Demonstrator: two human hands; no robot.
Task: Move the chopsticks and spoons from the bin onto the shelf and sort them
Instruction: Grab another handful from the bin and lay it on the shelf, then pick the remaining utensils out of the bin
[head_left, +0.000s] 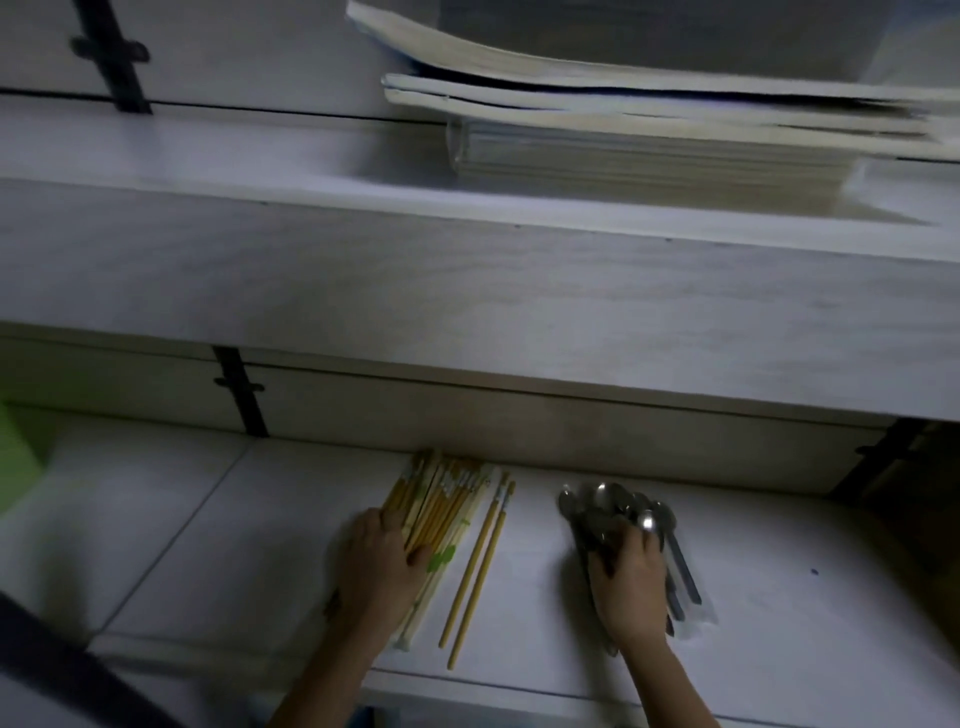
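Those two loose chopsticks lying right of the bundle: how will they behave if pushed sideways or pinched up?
The two loose chopsticks look thin, straight and rigid, so probably stiff and light. They lie flat and apart from the bundle on the smooth white shelf, so a sideways push would likely make them slide, maybe roll. So low on the surface, they may be fiddly to pinch up.

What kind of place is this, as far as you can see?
Probably a storage or utility corner indoors, not a clear kitchen. White shelves hold stacked books above; below, the hands sort chopsticks and spoons on a shelf.
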